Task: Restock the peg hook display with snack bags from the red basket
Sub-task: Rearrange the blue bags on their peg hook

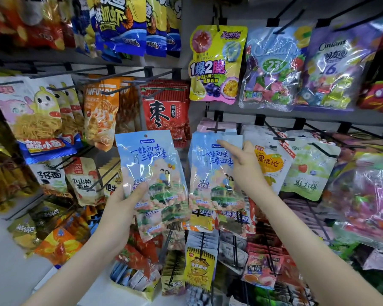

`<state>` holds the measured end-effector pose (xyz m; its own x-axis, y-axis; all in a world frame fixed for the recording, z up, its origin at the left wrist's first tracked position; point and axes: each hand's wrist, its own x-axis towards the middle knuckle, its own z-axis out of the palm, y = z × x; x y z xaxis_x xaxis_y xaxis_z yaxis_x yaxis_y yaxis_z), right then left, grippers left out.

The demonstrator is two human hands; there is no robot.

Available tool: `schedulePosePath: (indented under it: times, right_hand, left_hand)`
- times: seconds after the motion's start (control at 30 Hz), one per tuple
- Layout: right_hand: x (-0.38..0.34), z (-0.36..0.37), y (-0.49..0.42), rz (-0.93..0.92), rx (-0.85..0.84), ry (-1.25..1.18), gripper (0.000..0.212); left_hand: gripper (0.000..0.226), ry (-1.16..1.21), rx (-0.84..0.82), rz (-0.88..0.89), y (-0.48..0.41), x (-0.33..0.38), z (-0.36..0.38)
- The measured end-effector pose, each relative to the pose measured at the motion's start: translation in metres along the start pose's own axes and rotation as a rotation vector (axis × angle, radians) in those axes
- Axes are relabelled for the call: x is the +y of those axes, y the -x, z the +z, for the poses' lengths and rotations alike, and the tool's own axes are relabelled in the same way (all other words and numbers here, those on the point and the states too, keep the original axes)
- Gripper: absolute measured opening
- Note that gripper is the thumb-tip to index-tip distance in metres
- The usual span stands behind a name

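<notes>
1. Grey pegboard wall [195, 12], crowded with hanging snack packets.
2. Left hand [119, 208]: fingers grip a fanned stack of pale-blue glossy snack bags [150, 168], upright, hang-hole uppermost.
3. Black wire peg hook [216, 129], up and right of that stack, carrying matching hung bags [210, 173].
4. Right hand [243, 164], nearer the hook: forefinger straight on the hung bags' top edge, gripping nothing.

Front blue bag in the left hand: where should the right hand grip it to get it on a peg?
Likely best: grip the top strip of the blue bag just right of its hang hole, coming from the right. It stands upright, the left hand covers its lower left, and the top is free.
</notes>
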<state>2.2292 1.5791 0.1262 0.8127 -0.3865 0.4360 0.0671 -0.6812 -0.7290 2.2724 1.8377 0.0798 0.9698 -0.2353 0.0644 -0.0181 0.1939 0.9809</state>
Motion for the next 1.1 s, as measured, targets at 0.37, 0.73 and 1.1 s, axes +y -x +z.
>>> schedulePosePath:
  times: [0.37,0.73,1.1]
  right_hand:
    - [-0.008,0.017,0.001,0.009,-0.022,0.055,0.074]
    - [0.0,0.021,-0.007,0.021,0.01,0.188,0.077]
    - [0.012,0.032,-0.034,-0.019,0.152,0.656,0.054]
  left_hand:
    - [0.019,-0.095,0.053,0.187,0.0,0.004,-0.008]
    - [0.025,-0.051,-0.056,0.187,-0.004,0.008,-0.015]
    - [0.052,-0.062,-0.112,0.057,-0.003,0.004,0.0]
